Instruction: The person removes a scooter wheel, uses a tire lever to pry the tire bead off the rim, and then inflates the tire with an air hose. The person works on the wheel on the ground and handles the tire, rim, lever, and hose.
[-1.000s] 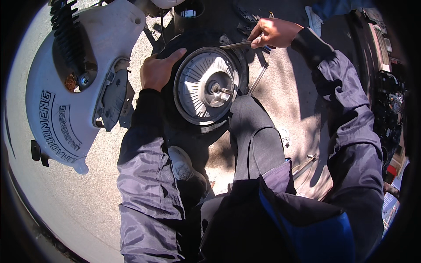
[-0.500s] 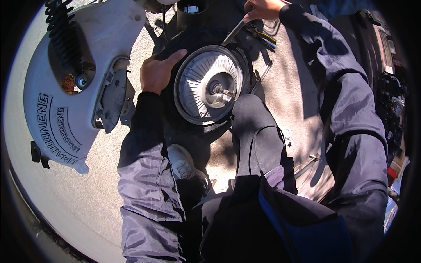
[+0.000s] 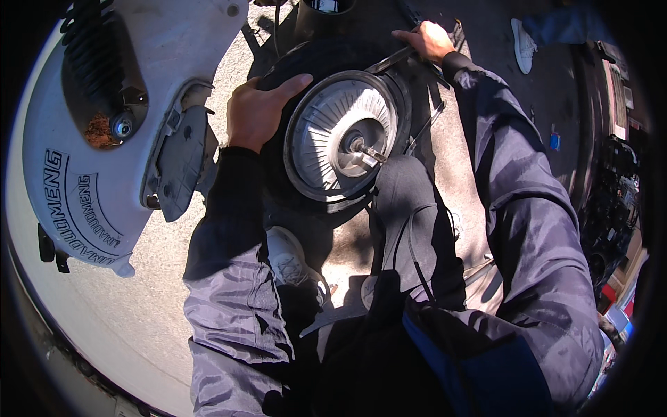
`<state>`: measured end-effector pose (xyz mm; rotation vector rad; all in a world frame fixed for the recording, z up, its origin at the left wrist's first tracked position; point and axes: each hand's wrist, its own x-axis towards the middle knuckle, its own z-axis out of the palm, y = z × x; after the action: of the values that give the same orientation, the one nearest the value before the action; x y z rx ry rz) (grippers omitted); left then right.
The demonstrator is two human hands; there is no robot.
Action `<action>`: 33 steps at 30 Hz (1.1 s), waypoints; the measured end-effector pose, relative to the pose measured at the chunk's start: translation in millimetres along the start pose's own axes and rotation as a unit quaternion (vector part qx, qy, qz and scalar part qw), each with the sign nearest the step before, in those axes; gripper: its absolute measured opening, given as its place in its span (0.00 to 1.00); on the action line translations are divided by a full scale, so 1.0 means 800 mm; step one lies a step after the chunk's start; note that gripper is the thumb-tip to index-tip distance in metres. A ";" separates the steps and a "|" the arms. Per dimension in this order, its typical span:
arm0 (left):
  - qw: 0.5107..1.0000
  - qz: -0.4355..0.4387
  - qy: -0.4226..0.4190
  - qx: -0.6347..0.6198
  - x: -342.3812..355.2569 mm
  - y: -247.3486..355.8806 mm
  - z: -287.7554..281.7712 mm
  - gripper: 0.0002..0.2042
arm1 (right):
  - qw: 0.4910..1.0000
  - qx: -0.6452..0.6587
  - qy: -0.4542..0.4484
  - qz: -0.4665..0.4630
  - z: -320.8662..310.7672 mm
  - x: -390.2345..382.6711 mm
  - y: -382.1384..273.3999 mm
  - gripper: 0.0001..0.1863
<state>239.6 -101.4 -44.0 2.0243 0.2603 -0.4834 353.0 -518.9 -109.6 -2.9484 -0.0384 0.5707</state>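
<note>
- Wheel (image 3: 313, 135) sits directly in front of the person, hub face turned up toward them; taken as reference for every place below.
- Black tyre (image 3: 316, 59) surrounds the wheel's ribbed grey metal hub; a short axle (image 3: 372, 152) projects from the hub's centre.
- Left hand (image 3: 258, 115): laid on the tyre at the wheel's upper left, thumb stretched toward the rim. Fingertips hidden, so I cannot tell how far they curl.
- Right hand (image 3: 432, 43): closed around a flat metal bar (image 3: 390, 60), beyond the wheel's upper right.
- Bar slants down from that hand to the wheel's upper-right edge, where tyre meets rim. Whether its end is tucked under the tyre cannot be told.
- Person's knee (image 3: 403, 177): at the wheel's lower right, close by the axle end; contact unclear.
- Second thin bar (image 3: 426, 128): just right of the wheel, slanting, lower end near the tyre.
- White shoe (image 3: 285, 254): below the wheel, slightly left.
- White moulded panel (image 3: 174, 42) with a black coil spring (image 3: 94, 66) over it: left of the wheel, apart from it.
- Another person's shoe (image 3: 522, 47): well right of the wheel, farther up.
</note>
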 end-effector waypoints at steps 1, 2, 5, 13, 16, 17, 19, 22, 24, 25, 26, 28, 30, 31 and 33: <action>1.000 -0.011 0.000 0.019 0.003 0.000 -0.001 0.38 | 0.999 -0.024 -0.017 -0.012 0.008 0.006 0.007 0.29; 0.999 -0.021 0.000 0.040 0.005 -0.001 -0.002 0.42 | 0.999 -0.037 -0.017 -0.029 0.018 0.008 0.013 0.25; 0.999 0.005 -0.031 -0.019 0.008 -0.007 -0.003 0.49 | 0.984 0.037 0.007 -0.176 0.056 -0.015 0.029 0.18; 1.000 -0.019 0.006 0.022 0.016 -0.011 0.006 0.47 | 0.815 0.544 -0.016 0.201 0.024 -0.182 -0.010 0.38; 0.999 -0.014 0.027 0.033 0.010 0.002 0.005 0.34 | 0.696 0.682 -0.019 0.223 -0.009 -0.263 -0.056 0.27; 0.999 -0.018 0.023 0.028 0.008 0.006 0.003 0.35 | 0.684 0.693 0.008 0.227 -0.009 -0.284 -0.075 0.27; 1.000 -0.020 0.002 0.002 0.002 0.011 0.001 0.37 | 0.686 0.692 0.029 0.225 -0.005 -0.324 -0.105 0.27; 0.999 0.000 0.025 0.025 -0.001 0.014 0.001 0.38 | 0.551 0.789 0.006 0.270 0.016 -0.360 -0.152 0.23; 0.999 -0.003 0.028 0.042 0.001 0.013 0.001 0.41 | 0.512 0.801 -0.032 0.308 0.031 -0.373 -0.182 0.19; 0.999 -0.004 0.027 0.041 0.003 0.011 0.002 0.41 | 0.492 0.802 -0.057 0.335 0.037 -0.376 -0.194 0.16; 0.999 -0.005 0.026 0.040 0.005 0.010 0.001 0.41 | 0.477 0.809 -0.065 0.337 0.042 -0.381 -0.203 0.15; 0.998 0.002 0.033 0.054 0.008 0.008 0.001 0.45 | 0.477 0.803 -0.079 0.350 0.050 -0.383 -0.212 0.14; 0.997 0.005 0.037 0.065 0.008 0.005 0.000 0.46 | 0.462 0.816 -0.080 0.338 0.056 -0.382 -0.214 0.13; 0.997 0.007 0.037 0.067 0.008 0.004 0.000 0.47 | 0.462 0.816 -0.080 0.337 0.059 -0.380 -0.214 0.13; 0.997 0.008 0.037 0.067 0.008 0.003 0.000 0.47 | 0.462 0.817 -0.074 0.337 0.062 -0.378 -0.216 0.12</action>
<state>246.3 -102.8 -45.1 2.1756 0.2615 -0.4260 54.4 -356.9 -19.1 -0.8383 1.0282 0.4216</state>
